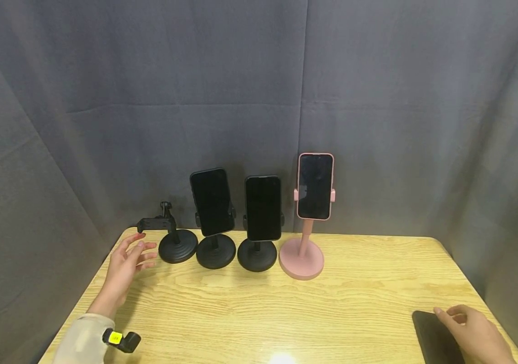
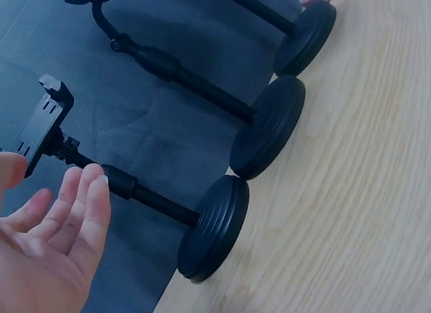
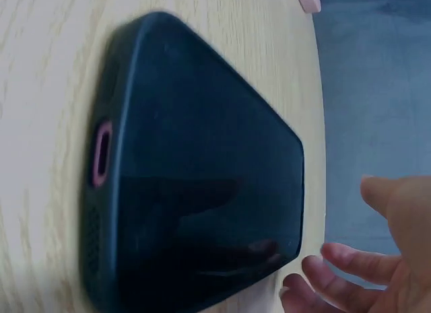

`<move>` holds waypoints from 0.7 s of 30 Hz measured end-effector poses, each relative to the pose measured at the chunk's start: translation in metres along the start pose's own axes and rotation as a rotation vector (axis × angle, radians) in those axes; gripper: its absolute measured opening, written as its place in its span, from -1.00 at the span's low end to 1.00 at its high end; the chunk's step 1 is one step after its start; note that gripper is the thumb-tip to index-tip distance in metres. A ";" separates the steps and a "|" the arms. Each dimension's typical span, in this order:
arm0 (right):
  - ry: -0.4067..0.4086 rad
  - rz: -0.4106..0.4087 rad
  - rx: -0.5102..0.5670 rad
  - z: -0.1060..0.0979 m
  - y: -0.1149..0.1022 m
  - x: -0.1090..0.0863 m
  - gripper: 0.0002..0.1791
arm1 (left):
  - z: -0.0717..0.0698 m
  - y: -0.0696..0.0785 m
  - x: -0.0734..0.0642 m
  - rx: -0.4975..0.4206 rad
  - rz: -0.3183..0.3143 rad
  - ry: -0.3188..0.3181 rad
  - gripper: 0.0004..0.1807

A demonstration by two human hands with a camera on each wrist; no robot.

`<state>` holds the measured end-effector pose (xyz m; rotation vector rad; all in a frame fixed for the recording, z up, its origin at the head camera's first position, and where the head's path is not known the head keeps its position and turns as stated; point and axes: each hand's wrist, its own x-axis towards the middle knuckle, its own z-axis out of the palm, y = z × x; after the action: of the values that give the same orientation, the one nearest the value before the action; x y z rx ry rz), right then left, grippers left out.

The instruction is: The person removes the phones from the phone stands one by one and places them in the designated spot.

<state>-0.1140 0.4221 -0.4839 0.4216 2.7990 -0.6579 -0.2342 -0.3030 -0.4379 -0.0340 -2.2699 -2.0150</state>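
My left hand [image 1: 124,265] is beside the phone stand without a phone, a black one with a bare clamp [image 1: 155,224] at the far left. Its fingers are spread and loosely bent. In the left wrist view the thumb [image 2: 10,170] overlaps the end of the clamp, and the fingertips overlap the stem; contact cannot be made out. My right hand [image 1: 475,331] hovers over the far end of a black phone [image 3: 209,165] lying face up on the table. Between thumb and fingers there is a gap, and nothing is held.
Two black stands hold a tilted phone [image 1: 212,202] and an upright phone [image 1: 263,208]. To their right, a taller pink stand [image 1: 302,263] carries a pink-edged phone [image 1: 315,187]. All stand along the back edge of the wooden table [image 1: 241,313], before a grey curtain [image 1: 241,76].
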 end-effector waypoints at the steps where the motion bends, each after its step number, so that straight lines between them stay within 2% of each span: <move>1: 0.014 0.000 0.005 -0.001 -0.002 -0.002 -0.07 | 0.001 0.000 -0.001 -0.001 0.001 0.003 -0.51; 7: 0.096 -0.024 0.039 -0.003 -0.017 -0.010 -0.16 | 0.005 0.000 -0.006 -0.002 0.009 0.020 -0.64; 21: 0.160 -0.133 0.102 -0.001 -0.060 -0.024 -0.28 | 0.014 0.009 -0.018 -0.068 0.057 -0.016 -0.73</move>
<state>-0.1118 0.3656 -0.4523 0.3213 2.9739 -0.8337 -0.2164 -0.2871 -0.4319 -0.1194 -2.1829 -2.0689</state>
